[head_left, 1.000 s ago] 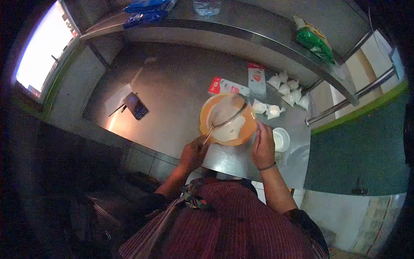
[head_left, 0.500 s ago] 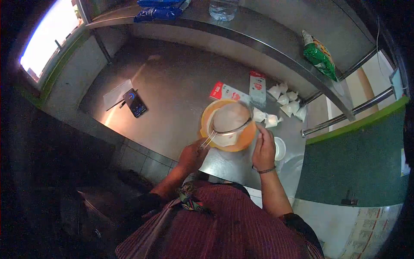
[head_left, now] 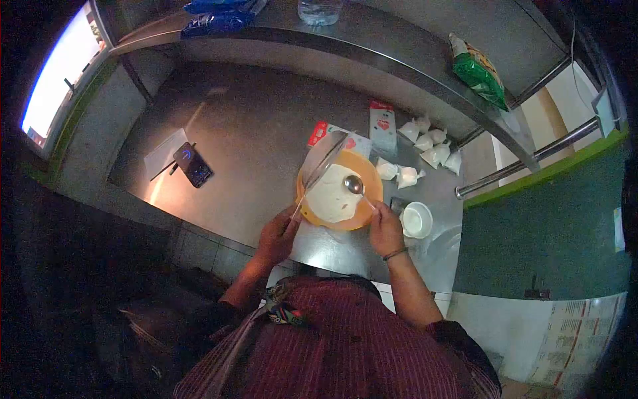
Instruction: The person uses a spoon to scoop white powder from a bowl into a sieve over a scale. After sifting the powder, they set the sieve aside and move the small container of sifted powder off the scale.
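Observation:
My left hand (head_left: 278, 236) is closed round the handle of a wire-mesh sieve (head_left: 323, 161). The sieve is tipped on its edge over the left side of an orange bowl (head_left: 375, 179). White powder (head_left: 331, 199) lies in the bowl, with a few darker marks on its surface. My right hand (head_left: 387, 231) grips a metal spoon (head_left: 353, 185) by its handle, and the spoon's head is above the powder. Just right of that hand stands a small white bowl (head_left: 417, 220).
Tied bags of white powder (head_left: 435, 154) and red-and-white packets (head_left: 383, 126) lie behind the bowl. A phone (head_left: 193, 165) rests at left on the steel table (head_left: 246, 133). Overhead, a shelf (head_left: 399, 63) holds a green packet (head_left: 480, 76), blue packets and a clear container.
The sieve has gone from nearly level over the bowl to tilted on edge at its left. My right hand, earlier beside the sieve with fingers extended, now grips a spoon over the powder.

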`<state>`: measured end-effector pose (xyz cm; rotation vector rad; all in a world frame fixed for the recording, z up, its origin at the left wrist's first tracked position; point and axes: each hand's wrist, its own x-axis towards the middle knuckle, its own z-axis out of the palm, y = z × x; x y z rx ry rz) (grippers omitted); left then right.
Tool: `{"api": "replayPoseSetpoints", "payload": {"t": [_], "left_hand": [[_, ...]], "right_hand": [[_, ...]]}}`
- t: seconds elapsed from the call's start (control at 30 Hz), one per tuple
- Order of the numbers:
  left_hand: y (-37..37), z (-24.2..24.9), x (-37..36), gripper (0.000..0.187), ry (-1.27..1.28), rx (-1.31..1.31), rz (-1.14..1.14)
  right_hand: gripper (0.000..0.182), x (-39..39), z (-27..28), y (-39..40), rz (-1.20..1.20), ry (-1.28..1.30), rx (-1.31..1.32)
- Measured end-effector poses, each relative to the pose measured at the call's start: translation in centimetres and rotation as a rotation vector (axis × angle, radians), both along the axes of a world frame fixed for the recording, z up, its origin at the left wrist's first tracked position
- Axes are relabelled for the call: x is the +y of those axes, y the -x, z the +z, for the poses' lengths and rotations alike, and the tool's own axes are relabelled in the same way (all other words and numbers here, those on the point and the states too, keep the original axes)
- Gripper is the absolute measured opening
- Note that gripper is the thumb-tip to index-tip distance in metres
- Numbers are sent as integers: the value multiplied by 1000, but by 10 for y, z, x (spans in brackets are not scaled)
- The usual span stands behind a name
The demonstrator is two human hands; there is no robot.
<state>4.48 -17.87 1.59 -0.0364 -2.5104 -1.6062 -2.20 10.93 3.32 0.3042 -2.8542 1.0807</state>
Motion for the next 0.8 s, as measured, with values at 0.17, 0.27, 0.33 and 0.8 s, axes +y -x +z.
{"api": "replayPoseSetpoints", "payload": {"t": [0.17, 0.27, 0.33, 0.8], "left_hand": [[-3, -9, -1, 41, -129, -133, -44], [-4, -10, 5, 40, -190, -36, -37], [-8, 4, 3, 40, -128, -94, -27], [-12, -2, 1, 38, -233, -270, -27]], "right_hand": [[34, -19, 7, 22, 10, -214, -37], [36, -29, 7, 29, 17, -298, -159], [34, -36, 11, 29, 24, -177, -272], [29, 13, -37, 2, -87, 420, -177]]}}
